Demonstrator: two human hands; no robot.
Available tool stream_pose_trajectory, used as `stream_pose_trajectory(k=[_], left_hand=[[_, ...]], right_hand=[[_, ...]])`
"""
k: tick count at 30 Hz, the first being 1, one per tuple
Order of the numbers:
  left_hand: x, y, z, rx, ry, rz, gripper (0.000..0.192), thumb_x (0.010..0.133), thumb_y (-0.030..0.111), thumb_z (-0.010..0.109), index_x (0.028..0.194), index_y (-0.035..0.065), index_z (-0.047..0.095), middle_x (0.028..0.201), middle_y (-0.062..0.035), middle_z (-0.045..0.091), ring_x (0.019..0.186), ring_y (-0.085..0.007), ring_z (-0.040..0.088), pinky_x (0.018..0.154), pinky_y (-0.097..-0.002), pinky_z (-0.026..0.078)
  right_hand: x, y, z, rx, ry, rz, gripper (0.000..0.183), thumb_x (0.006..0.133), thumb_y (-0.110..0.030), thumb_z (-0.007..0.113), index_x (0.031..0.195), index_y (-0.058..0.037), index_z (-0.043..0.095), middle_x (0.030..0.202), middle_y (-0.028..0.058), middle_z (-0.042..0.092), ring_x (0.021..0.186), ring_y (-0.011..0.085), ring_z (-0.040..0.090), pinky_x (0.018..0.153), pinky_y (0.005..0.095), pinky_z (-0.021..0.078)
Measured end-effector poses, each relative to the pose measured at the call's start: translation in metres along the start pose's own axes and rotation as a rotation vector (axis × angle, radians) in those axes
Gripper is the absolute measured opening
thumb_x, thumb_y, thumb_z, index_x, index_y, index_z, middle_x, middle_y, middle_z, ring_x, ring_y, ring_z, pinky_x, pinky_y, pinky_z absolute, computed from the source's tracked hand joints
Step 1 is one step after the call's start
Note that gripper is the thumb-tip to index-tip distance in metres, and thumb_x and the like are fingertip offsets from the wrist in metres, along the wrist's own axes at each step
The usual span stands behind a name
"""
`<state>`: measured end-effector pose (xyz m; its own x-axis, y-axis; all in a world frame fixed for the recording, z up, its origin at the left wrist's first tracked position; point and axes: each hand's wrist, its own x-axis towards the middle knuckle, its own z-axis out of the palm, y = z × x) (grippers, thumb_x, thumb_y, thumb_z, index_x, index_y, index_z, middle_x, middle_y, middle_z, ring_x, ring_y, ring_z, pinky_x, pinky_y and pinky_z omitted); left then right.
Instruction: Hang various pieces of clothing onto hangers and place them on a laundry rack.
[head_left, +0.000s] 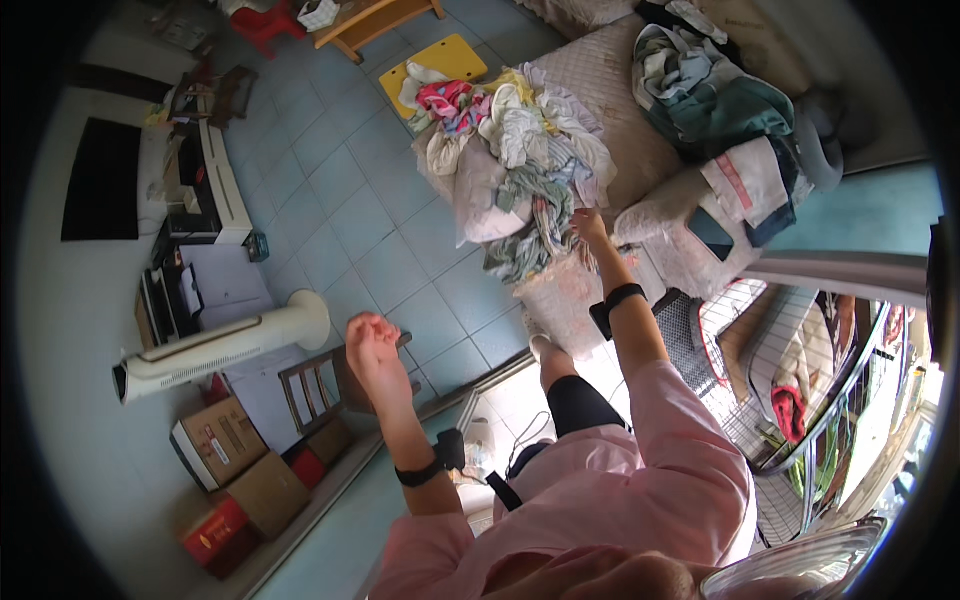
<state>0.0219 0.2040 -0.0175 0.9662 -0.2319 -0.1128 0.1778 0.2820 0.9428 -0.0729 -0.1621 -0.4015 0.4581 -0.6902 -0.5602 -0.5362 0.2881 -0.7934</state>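
Note:
My left hand (373, 346) is raised over the tiled floor on the left, with its fingers curled and no object visible in it. Stretched forward, my right hand (589, 225) is at the near right edge of a heap of clothes (517, 127). Whether its fingers grip any cloth is too small to tell. White, pink, yellow and striped garments are tangled in the heap. A green-grey striped garment (551, 199) hangs down its near side, left of my right hand. A white pillow-like bundle (484, 191) bulges out at the heap's left.
The heap lies on a quilted sofa cover (622, 112), with dark green clothing (720, 105) and a phone-like dark slab (710, 234) farther right. A white tower fan (225, 341), wooden chair (315, 386) and cardboard boxes (225, 442) stand left. A wire cage (757, 360) stands at right.

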Motion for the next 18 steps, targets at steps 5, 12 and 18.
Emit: stream_pose_trajectory(k=[5, 12, 18], left_hand=[[0.041, -0.032, -0.036, 0.093, 0.123, -0.068, 0.015, 0.088, 0.020, 0.052, 0.090, 0.0057, 0.054, 0.080, -0.0013, 0.051, 0.073, -0.0100, 0.048, 0.068, -0.0251, 0.037], [0.078, -0.082, -0.039, 0.229, 0.318, -0.288, 0.011, 0.089, 0.018, 0.050, 0.090, 0.0082, 0.055, 0.078, 0.0009, 0.049, 0.073, -0.0082, 0.046, 0.067, -0.0234, 0.037], [0.102, -0.090, 0.009, 0.217, 0.279, -0.291, 0.008, 0.089, 0.013, 0.049, 0.088, 0.0073, 0.053, 0.074, 0.0010, 0.048, 0.070, -0.0084, 0.046, 0.066, -0.0244, 0.038]], right_hand=[[0.039, -0.055, 0.066, 0.282, -0.140, 0.259, 0.040, 0.081, -0.024, 0.056, 0.121, -0.0219, 0.050, 0.087, 0.0039, 0.060, 0.076, 0.0143, 0.051, 0.066, 0.0358, 0.0414], [0.124, -0.025, 0.096, 0.479, 0.122, 0.345, 0.043, 0.078, -0.030, 0.062, 0.120, -0.0225, 0.052, 0.105, 0.0024, 0.055, 0.096, 0.0195, 0.047, 0.080, 0.0445, 0.0378], [0.142, -0.018, 0.100, 0.269, 0.332, 0.144, 0.041, 0.069, -0.024, 0.073, 0.100, -0.0014, 0.059, 0.092, 0.0081, 0.060, 0.085, 0.0159, 0.054, 0.071, 0.0289, 0.0444]])
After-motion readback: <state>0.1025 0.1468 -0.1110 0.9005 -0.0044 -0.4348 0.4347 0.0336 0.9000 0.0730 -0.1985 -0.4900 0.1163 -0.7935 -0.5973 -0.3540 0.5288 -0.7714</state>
